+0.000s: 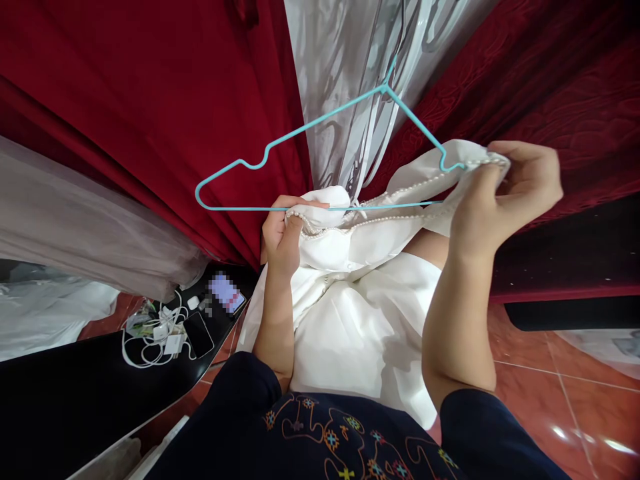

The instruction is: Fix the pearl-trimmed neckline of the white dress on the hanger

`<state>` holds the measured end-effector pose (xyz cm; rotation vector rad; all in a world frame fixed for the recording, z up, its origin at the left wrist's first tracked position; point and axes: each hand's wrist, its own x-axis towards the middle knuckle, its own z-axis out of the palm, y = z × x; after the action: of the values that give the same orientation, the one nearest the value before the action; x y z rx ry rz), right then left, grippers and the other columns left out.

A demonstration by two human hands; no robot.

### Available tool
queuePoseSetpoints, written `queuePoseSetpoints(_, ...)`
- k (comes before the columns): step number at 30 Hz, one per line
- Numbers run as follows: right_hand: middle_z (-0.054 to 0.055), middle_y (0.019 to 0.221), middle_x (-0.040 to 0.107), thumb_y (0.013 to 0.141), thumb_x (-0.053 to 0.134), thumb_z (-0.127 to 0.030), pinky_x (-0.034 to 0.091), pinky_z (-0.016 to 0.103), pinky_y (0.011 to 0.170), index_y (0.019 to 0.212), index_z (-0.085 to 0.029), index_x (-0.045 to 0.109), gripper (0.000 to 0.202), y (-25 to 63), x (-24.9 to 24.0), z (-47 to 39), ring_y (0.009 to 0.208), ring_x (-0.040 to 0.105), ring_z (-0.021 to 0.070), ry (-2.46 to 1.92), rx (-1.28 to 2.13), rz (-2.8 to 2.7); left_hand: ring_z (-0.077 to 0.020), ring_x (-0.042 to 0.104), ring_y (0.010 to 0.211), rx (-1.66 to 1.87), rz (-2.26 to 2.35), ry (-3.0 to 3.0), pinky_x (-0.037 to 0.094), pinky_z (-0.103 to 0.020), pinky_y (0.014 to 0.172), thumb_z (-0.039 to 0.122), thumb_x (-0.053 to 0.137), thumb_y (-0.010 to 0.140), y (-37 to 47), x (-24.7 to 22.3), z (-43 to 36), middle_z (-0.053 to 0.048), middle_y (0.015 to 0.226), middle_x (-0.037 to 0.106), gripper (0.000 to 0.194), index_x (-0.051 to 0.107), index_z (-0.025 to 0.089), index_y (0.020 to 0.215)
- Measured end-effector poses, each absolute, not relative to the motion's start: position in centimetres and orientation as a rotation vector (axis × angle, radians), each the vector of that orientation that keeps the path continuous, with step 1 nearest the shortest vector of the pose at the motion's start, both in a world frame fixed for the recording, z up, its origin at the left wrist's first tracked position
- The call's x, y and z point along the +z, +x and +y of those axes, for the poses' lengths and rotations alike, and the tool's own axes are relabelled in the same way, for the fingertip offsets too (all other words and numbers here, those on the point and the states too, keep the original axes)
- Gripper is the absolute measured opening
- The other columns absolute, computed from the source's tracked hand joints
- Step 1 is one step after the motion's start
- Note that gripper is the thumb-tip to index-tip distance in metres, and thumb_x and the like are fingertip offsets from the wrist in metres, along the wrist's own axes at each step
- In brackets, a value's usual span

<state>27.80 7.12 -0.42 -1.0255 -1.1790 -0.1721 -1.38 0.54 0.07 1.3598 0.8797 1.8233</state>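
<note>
A white dress [370, 320] with a pearl-beaded neckline lies across my lap. My left hand [285, 230] pinches the beaded edge on the left, thumb on top, beside the lower bar of a light blue hanger [325, 119]. At the right, my right hand [515, 183] grips the dress's other shoulder between thumb and fingers. That shoulder is around the hanger's right end, which the fabric partly covers. The hanger's left end sticks out bare beyond my left hand. Its hook points up toward the white ribbons at the back.
Red curtains [150, 100] hang at the left, and patterned red fabric [565, 87] at the right. On a black bench [75, 387] lie a dark phone [199, 335], a lit phone [227, 293] and tangled white cables [145, 353]. Reddish floor tiles [565, 380] show at the right.
</note>
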Motion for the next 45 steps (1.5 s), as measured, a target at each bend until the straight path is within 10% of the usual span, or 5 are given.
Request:
queuePoseSetpoints(7, 0.002, 0.098, 0.071, 0.092, 0.061, 0.000, 0.050, 0.040, 0.087, 0.102, -0.017, 0.076, 0.024, 34.3, -4.9, 6.2, 0.092, 0.068, 0.0149, -1.070, -0.263, -0.986, -0.0247, 0.080, 0.089, 1.812, 0.870, 1.304, 0.062, -0.047, 0.105, 0.067, 0.068, 0.097, -1.2, 0.7, 0.4, -0.003, 0.087, 0.082, 0.042, 0.068, 0.026, 0.094)
queuePoseSetpoints(16, 0.004, 0.086, 0.067, 0.097, 0.070, -0.042, 0.049, 0.034, 0.068, 0.095, -0.020, 0.073, 0.022, 25.5, -6.4, -0.3, 0.075, 0.064, 0.0166, -1.093, -0.141, -0.982, -0.0220, 0.078, 0.091, 1.800, 0.844, 1.269, 0.061, -0.036, 0.091, 0.047, 0.068, 0.103, -1.1, -0.3, 1.2, -0.003, 0.089, 0.081, 0.025, 0.071, 0.023, 0.098)
queuePoseSetpoints(22, 0.007, 0.110, 0.074, 0.105, 0.058, -0.040, 0.058, 0.047, 0.101, 0.112, -0.025, 0.077, 0.025, 17.7, -1.6, -0.5, 0.110, 0.072, 0.0227, -0.966, 0.064, -1.280, -0.0241, 0.078, 0.094, 1.769, 0.873, 1.205, 0.062, -0.038, 0.092, 0.057, 0.071, 0.099, -0.9, -0.1, 1.2, -0.003, 0.086, 0.080, 0.033, 0.069, 0.024, 0.093)
queuePoseSetpoints(29, 0.001, 0.091, 0.072, 0.104, 0.063, -0.035, 0.052, 0.032, 0.081, 0.098, -0.023, 0.077, 0.019, 16.2, -2.5, 1.4, 0.088, 0.067, 0.0150, -0.915, 0.260, -1.397, -0.0228, 0.078, 0.096, 1.676, 0.889, 1.258, 0.061, -0.036, 0.092, 0.050, 0.073, 0.100, -1.7, -0.6, 0.8, -0.004, 0.092, 0.081, 0.026, 0.074, 0.024, 0.099)
queuePoseSetpoints(45, 0.003, 0.092, 0.073, 0.104, 0.062, -0.045, 0.057, 0.038, 0.088, 0.095, -0.023, 0.076, 0.027, 19.6, -2.7, 2.3, 0.092, 0.069, 0.0177, -1.006, 0.139, -1.442, -0.0103, 0.058, 0.068, 2.017, 1.399, 1.145, 0.043, -0.027, 0.066, 0.028, 0.076, 0.080, -9.8, -2.3, 3.1, 0.004, 0.074, 0.065, 0.012, 0.070, 0.019, 0.085)
